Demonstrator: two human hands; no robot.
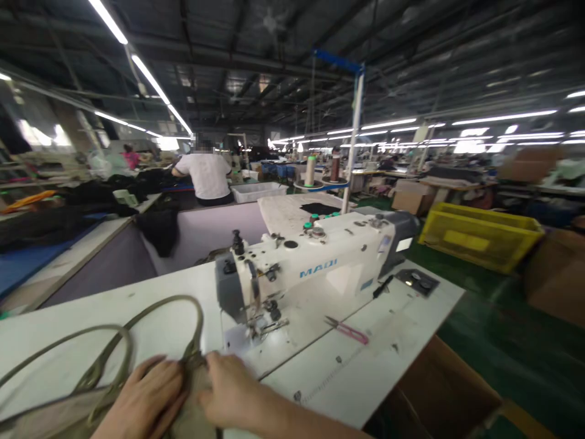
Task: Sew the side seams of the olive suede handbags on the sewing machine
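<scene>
My left hand point(148, 396) and my right hand point(233, 393) lie side by side at the bottom edge, both pressing down on a piece of olive fabric point(194, 399) on the white sewing table point(402, 329). Fingers of both hands curl over the cloth. Long olive straps point(123, 332) loop away from the fabric to the left. The white sewing machine point(320, 268) stands just beyond my right hand, its needle area point(258, 326) a short way from the fabric.
Pink thread snips point(350, 331) lie on the table right of the needle. A cardboard box point(439, 390) sits below the table's right edge, a yellow bin point(479, 235) on the green floor. A person in a white shirt point(205, 174) sits ahead at another table.
</scene>
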